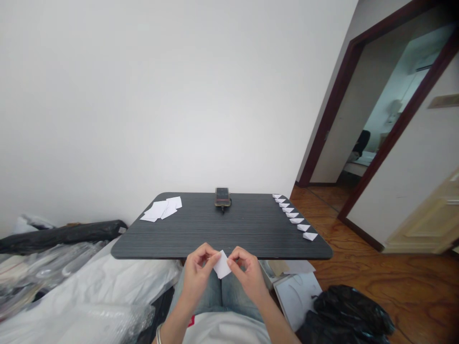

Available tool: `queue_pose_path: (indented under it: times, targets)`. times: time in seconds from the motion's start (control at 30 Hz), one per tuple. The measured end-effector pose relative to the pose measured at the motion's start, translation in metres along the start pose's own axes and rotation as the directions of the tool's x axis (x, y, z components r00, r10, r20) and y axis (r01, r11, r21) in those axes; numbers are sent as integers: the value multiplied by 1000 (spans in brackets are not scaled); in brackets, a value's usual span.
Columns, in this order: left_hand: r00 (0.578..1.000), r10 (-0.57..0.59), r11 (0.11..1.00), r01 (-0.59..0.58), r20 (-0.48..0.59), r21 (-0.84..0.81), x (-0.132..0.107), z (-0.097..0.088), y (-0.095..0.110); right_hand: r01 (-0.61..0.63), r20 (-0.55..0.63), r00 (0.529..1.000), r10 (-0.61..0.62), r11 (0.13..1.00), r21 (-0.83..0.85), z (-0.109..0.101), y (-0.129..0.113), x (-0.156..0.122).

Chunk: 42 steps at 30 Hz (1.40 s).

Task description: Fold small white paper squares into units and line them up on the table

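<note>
To handle the white paper square [223, 265] well, a light, even pinch seems best: enough to stop it slipping, yet not so firm that the thin sheet buckles between the two sides. The edges would want lining up before any pressure goes on, with one hand steadying while the other shapes, and a thumb run smoothly along a crease should leave it crisp. Working in mid-air probably makes a skewed edge more likely, so the firm black tabletop [233, 234] could offer better backing.

The left hand [199, 266] pinches the square at its left side between thumb and curled forefinger, and the right hand [248, 270] grips its right side in the same way, so both grips are narrow and closed on paper. The square sits between the two sets of fingertips, tilted like a diamond, one corner up and one down, over the jeans-clad lap [210, 292] and just at the table's near edge. Its lower corner hangs free; whether it has more than one layer, I cannot tell. Loose white sheets [158, 210] lie well apart at the table's far left, folded paper pieces [296, 220] in a row along its right side
</note>
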<state>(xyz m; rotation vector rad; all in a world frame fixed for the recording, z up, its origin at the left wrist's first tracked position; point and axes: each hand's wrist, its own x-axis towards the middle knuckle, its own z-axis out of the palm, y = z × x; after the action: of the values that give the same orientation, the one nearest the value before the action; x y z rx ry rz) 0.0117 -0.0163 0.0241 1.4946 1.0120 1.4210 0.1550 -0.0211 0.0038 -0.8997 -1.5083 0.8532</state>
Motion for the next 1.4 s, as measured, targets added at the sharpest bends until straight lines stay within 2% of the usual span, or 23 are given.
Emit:
queue_pose_path:
  times: [0.2,0.37,0.5,0.6,0.67,0.77,0.9,1.03,1.1,1.23,1.4]
  targets:
    - [998,-10,997,5,-61,-75,5,-8,4,1,32,999,0,1000,-22,-4,4,-1]
    - [994,-31,991,17,-109,-134,10,-15,7,-64,17,998,64,998,-6,-8,6,-1]
    - [997,-83,986,83,7,-146,8,-9,5,-96,34,995,95,994,48,-4,5,-2]
    - [986,-118,982,134,118,-135,7,-2,2,-69,30,997,68,997,21,0,5,-3]
    - [982,-123,984,140,143,-109,7,0,0,-51,-3,999,51,999,-13,1,4,-3]
    - [988,-109,993,113,107,-30,9,-3,-7,-32,-53,998,30,999,-31,1,3,-4]
    - [999,-49,995,49,2,86,13,-13,-16,-52,-152,987,56,998,30,-2,8,-3]
    - [997,-38,998,42,-66,56,14,-17,-20,-100,-251,960,127,988,116,-7,16,-1]
    - [997,-50,999,50,-51,-14,12,-11,-17,-113,-244,958,149,981,157,-6,17,-1]
    - [997,-46,987,54,57,-154,2,7,-8,-136,-185,967,178,965,223,3,7,-2]
    - [994,-105,983,104,1,-149,-1,13,-2,-145,-92,981,168,966,216,8,-4,-3]
